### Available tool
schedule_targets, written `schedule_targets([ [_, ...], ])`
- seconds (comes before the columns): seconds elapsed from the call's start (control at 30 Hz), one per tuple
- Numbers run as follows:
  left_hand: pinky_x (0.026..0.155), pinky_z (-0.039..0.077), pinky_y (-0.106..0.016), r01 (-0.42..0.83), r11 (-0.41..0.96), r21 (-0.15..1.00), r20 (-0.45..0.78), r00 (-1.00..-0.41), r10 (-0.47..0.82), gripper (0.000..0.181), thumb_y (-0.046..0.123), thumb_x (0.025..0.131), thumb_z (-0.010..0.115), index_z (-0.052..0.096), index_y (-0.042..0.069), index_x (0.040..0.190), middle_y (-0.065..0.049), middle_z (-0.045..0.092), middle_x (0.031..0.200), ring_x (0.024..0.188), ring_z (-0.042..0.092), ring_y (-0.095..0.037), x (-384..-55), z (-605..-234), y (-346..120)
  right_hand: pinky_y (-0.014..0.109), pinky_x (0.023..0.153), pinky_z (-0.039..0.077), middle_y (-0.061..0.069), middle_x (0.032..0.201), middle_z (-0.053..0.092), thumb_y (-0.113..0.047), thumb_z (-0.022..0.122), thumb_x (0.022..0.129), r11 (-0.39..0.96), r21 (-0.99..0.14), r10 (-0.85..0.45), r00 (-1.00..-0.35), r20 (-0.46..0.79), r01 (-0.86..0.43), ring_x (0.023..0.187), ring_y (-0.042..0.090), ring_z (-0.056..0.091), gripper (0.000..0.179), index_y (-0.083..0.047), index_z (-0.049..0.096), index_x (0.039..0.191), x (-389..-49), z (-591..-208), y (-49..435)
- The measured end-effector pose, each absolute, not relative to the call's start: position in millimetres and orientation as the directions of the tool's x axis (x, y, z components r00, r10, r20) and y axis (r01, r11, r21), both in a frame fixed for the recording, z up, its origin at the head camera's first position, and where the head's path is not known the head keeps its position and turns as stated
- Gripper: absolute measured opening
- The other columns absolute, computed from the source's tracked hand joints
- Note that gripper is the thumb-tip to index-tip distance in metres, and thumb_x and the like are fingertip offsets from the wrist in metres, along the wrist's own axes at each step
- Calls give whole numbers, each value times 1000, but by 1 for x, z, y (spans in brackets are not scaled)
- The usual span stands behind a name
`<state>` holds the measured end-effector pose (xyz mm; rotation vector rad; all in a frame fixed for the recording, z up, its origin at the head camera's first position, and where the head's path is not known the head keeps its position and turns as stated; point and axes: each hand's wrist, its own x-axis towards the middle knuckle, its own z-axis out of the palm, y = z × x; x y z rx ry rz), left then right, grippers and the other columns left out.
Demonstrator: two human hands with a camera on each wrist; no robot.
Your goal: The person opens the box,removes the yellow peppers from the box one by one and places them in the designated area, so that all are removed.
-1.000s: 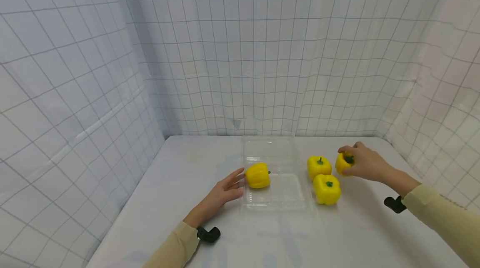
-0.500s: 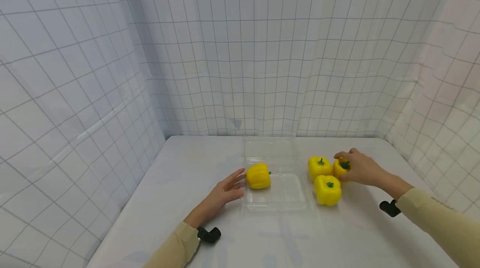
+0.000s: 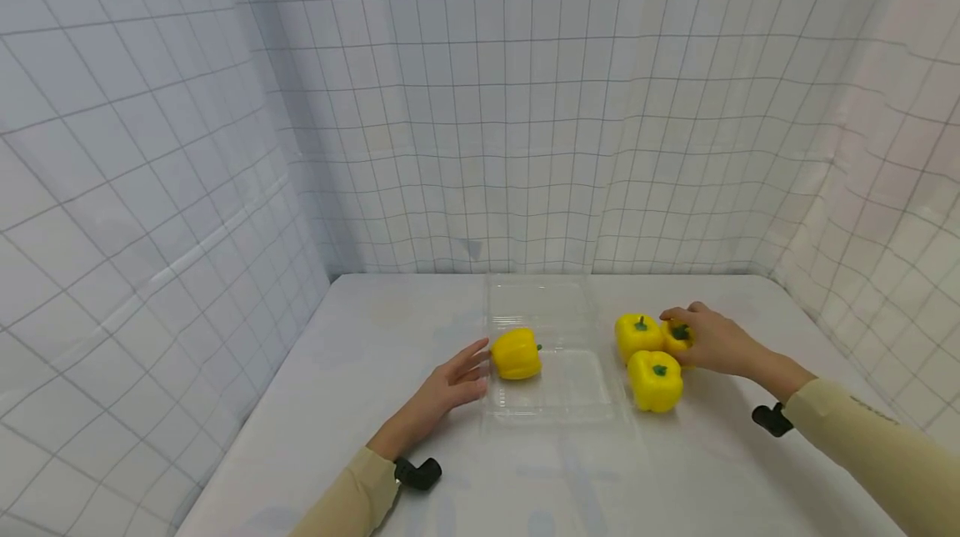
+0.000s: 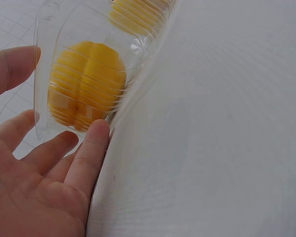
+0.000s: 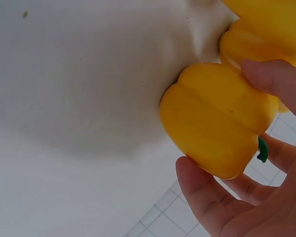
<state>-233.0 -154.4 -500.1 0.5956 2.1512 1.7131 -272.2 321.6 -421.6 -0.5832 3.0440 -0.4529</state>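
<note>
Right hand (image 3: 711,342) pinching yellow pepper (image 5: 214,121) — left hand (image 3: 447,383) spread beside clear container (image 3: 573,383).

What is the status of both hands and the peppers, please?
Left hand beside clear container, fingers relaxed. Right hand grips yellow pepper outside it. One pepper inside container. Two other peppers stand between container and gripped one.

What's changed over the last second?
The right hand, gripping a yellow pepper, has moved left and slightly nearer the wearer, bringing it close to the two loose peppers. Nothing was let go. The left hand, clear container and pepper inside stayed put.
</note>
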Motion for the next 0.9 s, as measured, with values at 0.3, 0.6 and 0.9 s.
schedule_targets([
  [0.3,113,37,-49,113,184,976,2,-858,513,68,28,103,58,23,35,161,7,33,160,143,38,-21,-234,-501,-155,53,74,55,20,112,56,-36,84,78,890,-286,-357,-933,45,-354,84,25,57,70,-4,60,135,-269,-421,323],
  [0.6,112,38,-48,109,167,980,6,-854,521,68,26,103,58,23,34,161,4,32,161,144,37,-22,-234,-503,-155,57,74,56,24,122,53,-44,85,77,903,-275,-343,-939,-3,-329,89,30,60,78,-9,54,141,-265,-412,325],
  [0.9,112,38,-49,136,166,977,29,-851,524,68,27,104,58,22,35,161,8,34,160,143,39,-22,-235,-502,-157,53,72,56,29,130,50,-36,85,80,899,-274,-338,-939,60,-342,91,32,61,72,-10,54,140,-259,-386,323],
])
